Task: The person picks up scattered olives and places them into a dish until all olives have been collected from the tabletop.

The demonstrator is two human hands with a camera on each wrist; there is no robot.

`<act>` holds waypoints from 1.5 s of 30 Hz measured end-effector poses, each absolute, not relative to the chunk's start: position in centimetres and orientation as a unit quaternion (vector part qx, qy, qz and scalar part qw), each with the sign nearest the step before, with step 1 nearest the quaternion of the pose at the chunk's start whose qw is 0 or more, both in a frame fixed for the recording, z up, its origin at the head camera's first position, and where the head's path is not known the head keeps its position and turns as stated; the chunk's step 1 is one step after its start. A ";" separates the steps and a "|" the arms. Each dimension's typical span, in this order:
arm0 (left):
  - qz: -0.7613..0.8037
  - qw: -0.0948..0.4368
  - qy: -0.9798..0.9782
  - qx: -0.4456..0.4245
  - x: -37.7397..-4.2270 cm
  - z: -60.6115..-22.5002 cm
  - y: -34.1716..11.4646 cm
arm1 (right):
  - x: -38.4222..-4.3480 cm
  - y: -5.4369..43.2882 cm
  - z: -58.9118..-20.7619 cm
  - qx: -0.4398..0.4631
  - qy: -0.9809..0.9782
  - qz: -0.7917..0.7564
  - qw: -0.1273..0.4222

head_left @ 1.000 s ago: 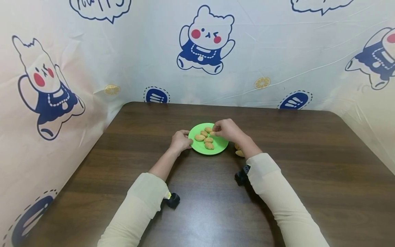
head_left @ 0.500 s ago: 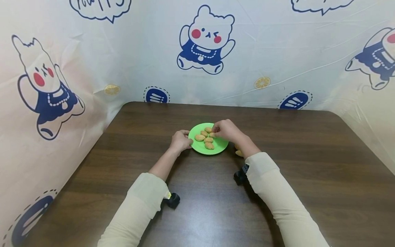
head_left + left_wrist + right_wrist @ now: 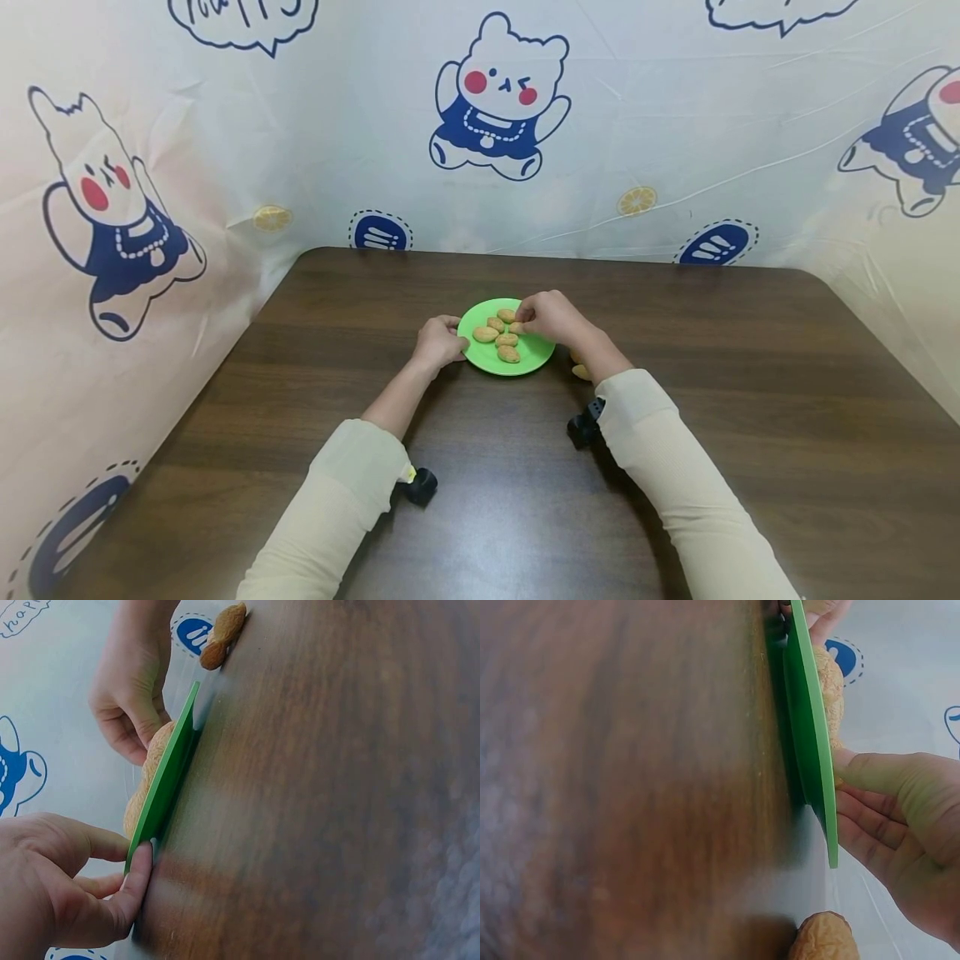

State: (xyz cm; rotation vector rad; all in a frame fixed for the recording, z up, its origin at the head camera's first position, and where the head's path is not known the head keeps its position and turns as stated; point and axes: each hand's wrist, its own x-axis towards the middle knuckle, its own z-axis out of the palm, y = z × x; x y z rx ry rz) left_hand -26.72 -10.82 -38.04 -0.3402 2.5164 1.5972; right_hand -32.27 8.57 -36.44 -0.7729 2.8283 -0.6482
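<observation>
A round green plate [image 3: 534,357] lies on the table with several unshelled peanuts [image 3: 486,334] spread over it. My left hand [image 3: 438,342] grips the plate's left rim, with the thumb and fingers on either side of the edge in the left wrist view. Over the plate's right part, my right hand [image 3: 555,318] pinches a peanut [image 3: 516,328] down among the others. In the right wrist view, the fingers of that hand [image 3: 922,817] are close over the plate's surface, and its rim hides part of the peanuts.
Loose peanuts [image 3: 581,372] lie on the brown table [image 3: 712,417] to the right of the plate, partly hidden by the right forearm. A printed curtain [image 3: 360,133] hangs behind the table and along its sides.
The right forearm has shifted very slightly left, and the peanut in the right fingers sits a touch lower on the plate. The left hand and the plate have not moved.
</observation>
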 end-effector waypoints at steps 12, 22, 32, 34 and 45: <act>0.534 0.074 0.834 -0.117 -26.6 -37.8 -10.6 | -32.1 9.1 -36.2 -0.247 0.937 -0.232 0.084; 0.534 0.074 0.833 -0.120 -26.8 -38.0 -10.7 | -31.9 10.2 -35.9 -0.239 0.941 -0.225 0.078; 0.539 0.073 0.830 -0.124 -26.8 -38.0 -10.7 | -31.5 11.4 -35.7 -0.240 0.940 -0.231 0.072; 0.538 0.071 0.831 -0.124 -26.8 -38.0 -10.7 | -31.4 11.6 -35.7 -0.244 0.939 -0.231 0.069; 0.538 0.069 0.831 -0.121 -26.8 -38.1 -10.8 | -30.5 13.1 -34.9 -0.253 0.942 -0.211 0.067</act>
